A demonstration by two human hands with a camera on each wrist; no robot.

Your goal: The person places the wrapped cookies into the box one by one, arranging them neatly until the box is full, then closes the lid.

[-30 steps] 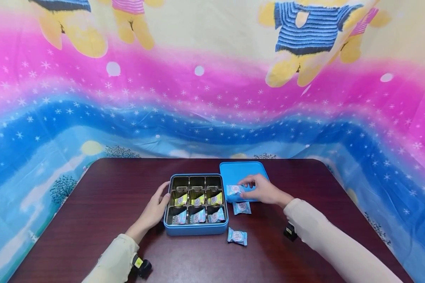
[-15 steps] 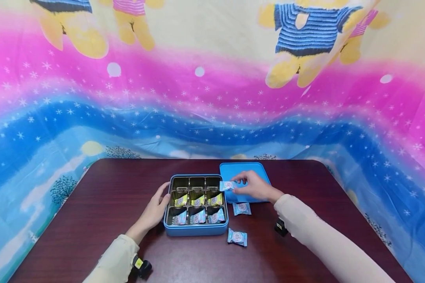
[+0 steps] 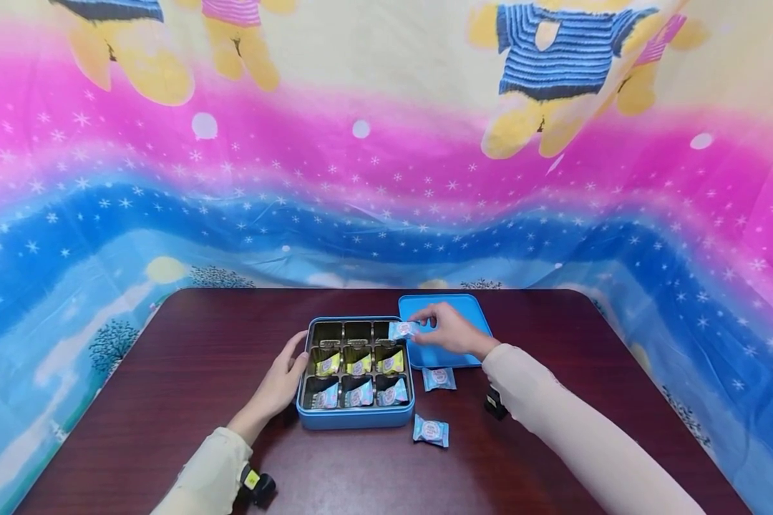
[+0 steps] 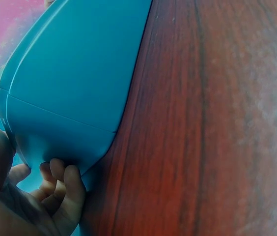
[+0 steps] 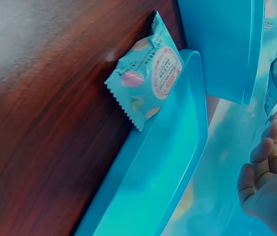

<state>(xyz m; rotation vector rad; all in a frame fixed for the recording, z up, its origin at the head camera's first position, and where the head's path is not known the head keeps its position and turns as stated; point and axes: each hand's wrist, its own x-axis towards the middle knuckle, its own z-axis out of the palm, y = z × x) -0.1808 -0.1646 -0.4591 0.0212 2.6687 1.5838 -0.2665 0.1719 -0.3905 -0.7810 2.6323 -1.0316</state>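
My left hand (image 3: 282,380) holds the left side of a blue tin box (image 3: 356,418), thumb by the rim and fingers bent against the outer wall (image 4: 74,73). A dark divider tray inside has three rows. Blue-wrapped candies (image 3: 359,393) sit in the near row, yellow-wrapped candies (image 3: 358,364) in the middle row. Only bare dark compartments (image 3: 358,332) show at the back, the right one partly covered. Above that back right corner, my right hand (image 3: 449,330) pinches a blue-wrapped candy (image 3: 401,330) between thumb and fingers; the right wrist view catches this candy (image 5: 275,88) edge-on.
The blue lid (image 3: 454,350) lies beside the box at the back right, under my right hand. One blue-wrapped candy (image 3: 439,379) lies against its near edge, another candy (image 3: 431,430) nearer on the dark wooden table (image 3: 187,372). A printed cloth (image 3: 386,236) hangs behind.
My right hand has carried the pinched candy leftward and slightly away, from over the lid to over the box's back right corner. The left hand and the box have stayed put.
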